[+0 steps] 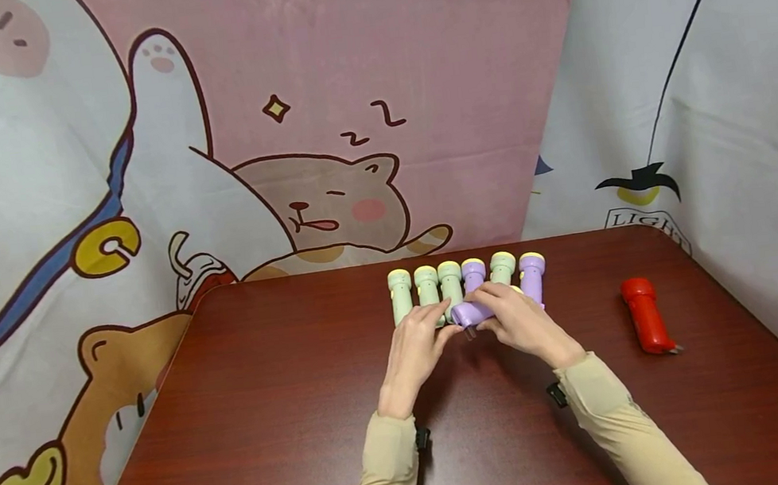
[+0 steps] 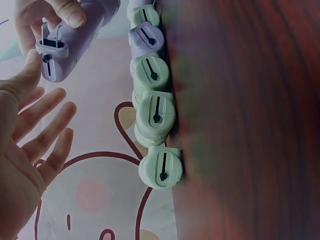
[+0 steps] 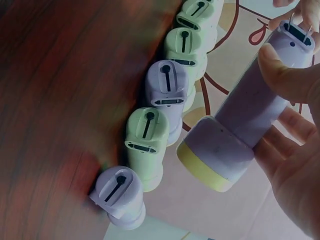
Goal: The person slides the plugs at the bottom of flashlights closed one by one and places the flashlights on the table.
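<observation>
My right hand (image 1: 523,319) grips a purple flashlight (image 3: 245,110) with a yellow rim, its thumb on the barrel and fingers behind. Two metal plug prongs (image 2: 51,34) stand out from its tail end. In the left wrist view my left hand (image 2: 30,130) has its fingers spread and fairly straight, the thumb tip right at the tail beside the prongs. Behind both hands, a row of pale green flashlights (image 1: 400,293) and purple flashlights (image 1: 531,270) lies with heads toward the back edge. Their tails show black slots and no raised prongs in the wrist views.
A red flashlight (image 1: 645,316) lies apart on the right side of the brown table (image 1: 273,424), prongs out at its near end. A cartoon-printed cloth (image 1: 460,106) hangs right behind the table's back edge, with more cloth along the sides.
</observation>
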The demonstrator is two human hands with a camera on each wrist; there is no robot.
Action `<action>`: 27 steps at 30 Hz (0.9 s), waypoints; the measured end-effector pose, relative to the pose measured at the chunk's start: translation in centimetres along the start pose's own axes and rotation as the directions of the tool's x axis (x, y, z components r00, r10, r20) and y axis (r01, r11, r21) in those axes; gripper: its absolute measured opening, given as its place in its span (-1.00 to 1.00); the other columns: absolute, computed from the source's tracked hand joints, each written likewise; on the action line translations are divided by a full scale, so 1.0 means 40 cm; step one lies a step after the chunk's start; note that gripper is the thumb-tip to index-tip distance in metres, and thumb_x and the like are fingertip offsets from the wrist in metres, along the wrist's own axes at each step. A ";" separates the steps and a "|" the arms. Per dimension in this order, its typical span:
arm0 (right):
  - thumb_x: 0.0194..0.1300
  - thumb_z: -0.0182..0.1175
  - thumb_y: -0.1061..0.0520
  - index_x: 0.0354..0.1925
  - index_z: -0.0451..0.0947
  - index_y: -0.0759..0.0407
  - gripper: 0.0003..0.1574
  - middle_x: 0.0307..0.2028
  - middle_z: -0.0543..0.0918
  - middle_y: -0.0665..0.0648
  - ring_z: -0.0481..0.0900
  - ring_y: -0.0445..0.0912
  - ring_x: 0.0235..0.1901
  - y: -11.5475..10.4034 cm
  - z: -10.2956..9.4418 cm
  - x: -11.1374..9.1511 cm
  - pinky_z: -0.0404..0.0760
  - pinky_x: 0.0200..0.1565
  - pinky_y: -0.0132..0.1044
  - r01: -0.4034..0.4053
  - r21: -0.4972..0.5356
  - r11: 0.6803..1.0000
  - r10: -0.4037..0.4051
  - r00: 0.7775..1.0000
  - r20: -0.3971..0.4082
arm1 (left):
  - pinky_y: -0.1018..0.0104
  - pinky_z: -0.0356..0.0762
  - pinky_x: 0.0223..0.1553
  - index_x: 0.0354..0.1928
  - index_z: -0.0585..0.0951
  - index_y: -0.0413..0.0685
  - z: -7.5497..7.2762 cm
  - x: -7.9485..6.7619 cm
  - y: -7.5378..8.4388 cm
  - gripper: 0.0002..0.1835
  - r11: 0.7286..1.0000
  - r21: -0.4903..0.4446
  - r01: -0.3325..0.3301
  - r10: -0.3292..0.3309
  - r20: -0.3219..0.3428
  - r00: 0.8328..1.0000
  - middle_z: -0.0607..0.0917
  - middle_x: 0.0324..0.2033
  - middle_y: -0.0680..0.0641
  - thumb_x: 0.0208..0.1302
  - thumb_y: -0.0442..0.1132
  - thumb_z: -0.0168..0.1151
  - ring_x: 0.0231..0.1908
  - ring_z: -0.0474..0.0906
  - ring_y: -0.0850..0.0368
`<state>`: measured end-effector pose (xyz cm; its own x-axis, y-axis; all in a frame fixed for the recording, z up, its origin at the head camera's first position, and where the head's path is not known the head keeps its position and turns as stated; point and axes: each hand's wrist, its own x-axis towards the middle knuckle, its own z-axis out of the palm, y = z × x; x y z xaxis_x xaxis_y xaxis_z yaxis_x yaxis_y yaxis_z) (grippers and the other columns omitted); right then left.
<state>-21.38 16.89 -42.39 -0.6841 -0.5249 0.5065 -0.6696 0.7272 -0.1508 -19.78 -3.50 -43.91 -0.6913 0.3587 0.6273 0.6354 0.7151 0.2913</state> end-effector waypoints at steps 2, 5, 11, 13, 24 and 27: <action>-0.06 0.45 0.28 -0.05 0.57 0.11 -0.46 -0.15 0.63 0.11 0.62 0.00 -0.18 -0.001 0.000 0.001 0.58 -0.09 -0.07 0.008 0.004 1.000 -0.008 1.000 -0.001 | 0.32 0.59 -0.16 0.07 0.63 -0.11 0.000 0.000 0.000 -0.53 1.000 0.000 -0.004 0.004 0.000 1.000 0.74 -0.12 -0.03 0.14 -0.04 0.31 -0.18 0.64 0.12; -0.06 0.44 0.31 -0.05 0.57 0.11 -0.47 -0.15 0.63 0.10 0.62 -0.01 -0.19 -0.002 0.002 0.001 0.58 -0.10 -0.09 0.018 0.009 1.000 -0.018 1.000 -0.005 | 0.33 0.59 -0.15 0.07 0.62 -0.09 0.001 0.000 0.000 -0.53 1.000 0.007 -0.004 0.004 0.009 1.000 0.74 -0.11 -0.03 0.15 -0.03 0.29 -0.18 0.64 0.13; -0.08 0.44 0.33 -0.07 0.57 0.11 -0.47 -0.15 0.62 0.08 0.61 -0.05 -0.19 -0.002 0.004 0.001 0.59 -0.12 -0.13 0.031 0.026 0.999 -0.030 1.000 -0.007 | 0.33 0.59 -0.13 0.07 0.62 -0.09 -0.002 0.000 0.003 -0.54 1.000 0.008 0.000 0.000 0.021 1.000 0.74 -0.10 -0.03 0.16 -0.04 0.28 -0.16 0.64 0.13; -0.08 0.43 0.34 -0.07 0.57 0.10 -0.46 -0.15 0.62 0.07 0.61 -0.06 -0.19 -0.001 0.005 0.001 0.59 -0.12 -0.13 0.035 0.029 0.999 -0.035 0.999 -0.005 | 0.33 0.59 -0.13 0.07 0.63 -0.09 -0.003 0.001 0.004 -0.54 1.000 0.004 -0.003 0.003 0.022 1.000 0.74 -0.10 -0.02 0.15 -0.04 0.29 -0.15 0.64 0.13; -0.09 0.44 0.34 -0.06 0.57 0.10 -0.44 -0.15 0.62 0.07 0.60 -0.08 -0.19 -0.002 0.006 0.000 0.58 -0.12 -0.15 0.048 0.042 0.998 -0.048 0.999 -0.012 | 0.33 0.60 -0.11 0.02 0.64 -0.12 -0.001 0.000 0.001 -0.58 0.999 -0.016 -0.039 0.039 0.041 0.998 0.75 -0.13 -0.02 0.11 -0.12 0.31 -0.13 0.66 0.13; -0.10 0.45 0.33 -0.06 0.58 0.10 -0.44 -0.15 0.62 0.07 0.60 -0.07 -0.18 -0.002 0.006 -0.001 0.58 -0.11 -0.15 0.048 0.049 0.998 -0.047 0.999 -0.012 | 0.33 0.61 -0.14 0.01 0.65 -0.13 -0.001 0.000 0.002 -0.59 0.999 -0.016 -0.044 0.045 0.033 0.998 0.75 -0.15 -0.01 0.11 -0.14 0.32 -0.15 0.66 0.13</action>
<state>-21.37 16.75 -42.58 -0.6479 -0.5532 0.5237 -0.7151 0.6786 -0.1678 -19.74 -3.46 -43.86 -0.6729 0.4101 0.6156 0.6711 0.6885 0.2749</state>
